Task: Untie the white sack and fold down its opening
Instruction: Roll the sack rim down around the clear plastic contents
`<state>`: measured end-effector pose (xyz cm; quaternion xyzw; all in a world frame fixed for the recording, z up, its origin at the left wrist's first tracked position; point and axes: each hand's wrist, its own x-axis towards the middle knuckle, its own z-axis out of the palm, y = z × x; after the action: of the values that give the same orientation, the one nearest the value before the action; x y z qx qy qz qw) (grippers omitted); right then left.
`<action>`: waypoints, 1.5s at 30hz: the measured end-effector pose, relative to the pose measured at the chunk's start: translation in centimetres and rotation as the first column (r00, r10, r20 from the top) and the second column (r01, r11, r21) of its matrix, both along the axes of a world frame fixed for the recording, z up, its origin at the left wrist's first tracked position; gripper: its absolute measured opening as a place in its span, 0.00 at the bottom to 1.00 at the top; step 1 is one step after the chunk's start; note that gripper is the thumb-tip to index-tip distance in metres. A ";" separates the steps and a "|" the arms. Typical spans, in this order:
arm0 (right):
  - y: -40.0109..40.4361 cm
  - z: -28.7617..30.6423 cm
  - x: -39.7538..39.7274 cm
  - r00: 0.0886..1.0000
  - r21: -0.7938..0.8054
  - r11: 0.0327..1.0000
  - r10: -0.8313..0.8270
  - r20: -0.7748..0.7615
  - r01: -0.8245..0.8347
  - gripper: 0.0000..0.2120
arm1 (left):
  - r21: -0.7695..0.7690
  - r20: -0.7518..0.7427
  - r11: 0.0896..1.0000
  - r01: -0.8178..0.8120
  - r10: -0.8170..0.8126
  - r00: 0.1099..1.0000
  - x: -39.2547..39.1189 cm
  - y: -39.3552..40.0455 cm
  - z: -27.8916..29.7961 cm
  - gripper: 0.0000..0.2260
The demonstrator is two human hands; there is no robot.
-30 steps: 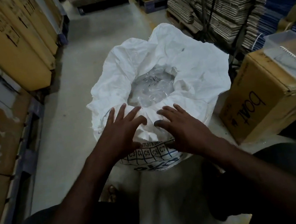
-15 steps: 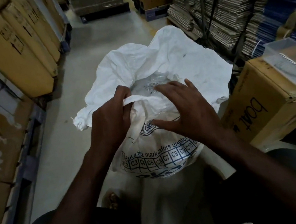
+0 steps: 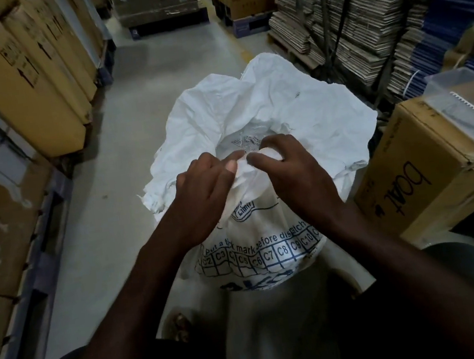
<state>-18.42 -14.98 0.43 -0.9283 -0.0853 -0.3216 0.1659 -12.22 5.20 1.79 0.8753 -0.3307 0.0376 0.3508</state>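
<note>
A white woven sack [image 3: 266, 115] with blue print stands on the floor in front of me, its mouth open and its cloth spread outward at the far side. Clear plastic contents [image 3: 244, 143] show inside the opening. My left hand [image 3: 207, 189] pinches the near rim of the sack, thumb on top. My right hand [image 3: 291, 169] grips the same bunched rim just to the right, fingers curled over the cloth. The two hands almost touch above the printed grid of boxes on the sack's near face.
Tall cardboard cartons [image 3: 20, 75] line the left of the aisle. A brown box [image 3: 427, 166] marked "boat" stands close on the right, a clear plastic lid on top. Stacks of flat cardboard [image 3: 343, 14] fill the right shelves. Grey floor [image 3: 172, 67] runs ahead to a pallet.
Both hands rose from lying flat on the folded near rim, lifted that rim up and closed on it. The sack's near face with its print is now pulled up into view.
</note>
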 end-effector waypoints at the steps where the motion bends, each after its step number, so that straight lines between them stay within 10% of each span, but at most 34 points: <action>1: 0.1 0.2 0.0 0.997 0.042 0.998 0.049 -0.057 -0.046 0.10 | 0.024 -0.036 0.999 0.026 -0.025 0.999 0.2 0.3 0.0 0.16; 7: -0.8 -0.8 0.0 0.995 -0.027 0.995 0.099 -0.025 -0.099 0.20 | 0.013 0.033 1.000 0.024 -0.025 0.999 0.7 1.1 -0.3 0.05; 15: -2.0 -0.8 -1.5 0.845 0.353 0.922 0.314 -0.434 -0.161 0.40 | -0.017 0.446 0.994 -0.112 0.108 0.888 0.9 1.4 -0.6 0.05; 21: -1.8 -0.7 0.6 0.951 0.147 0.983 0.144 -0.273 -0.107 0.09 | 0.012 0.337 0.999 0.035 -0.037 0.941 0.5 0.3 -0.7 0.11; 26: -1.5 -1.5 1.1 0.998 -0.156 0.986 0.041 -0.056 -0.049 0.12 | 0.075 -0.136 0.977 0.199 -0.188 0.973 -0.6 0.1 -0.4 0.34; 29: -0.7 -1.6 0.8 0.996 -0.252 0.964 0.089 0.021 -0.081 0.10 | 0.099 -0.256 0.969 0.226 -0.195 0.947 0.0 0.1 -0.3 0.21; 39: -3.9 -1.8 -0.1 0.889 -0.070 0.967 0.195 -0.415 -0.245 0.27 | 0.204 0.341 0.976 -0.078 0.004 0.940 1.2 1.0 -0.9 0.07; 45: -3.1 -0.2 0.4 0.994 -0.065 0.995 0.069 -0.084 -0.074 0.15 | 0.037 0.005 0.996 0.079 -0.079 0.997 0.3 -0.3 -1.0 0.12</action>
<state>-18.06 -18.12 0.22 -0.9421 -0.1226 -0.2744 0.1489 -11.95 4.85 0.77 0.8678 -0.3667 0.0205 0.3348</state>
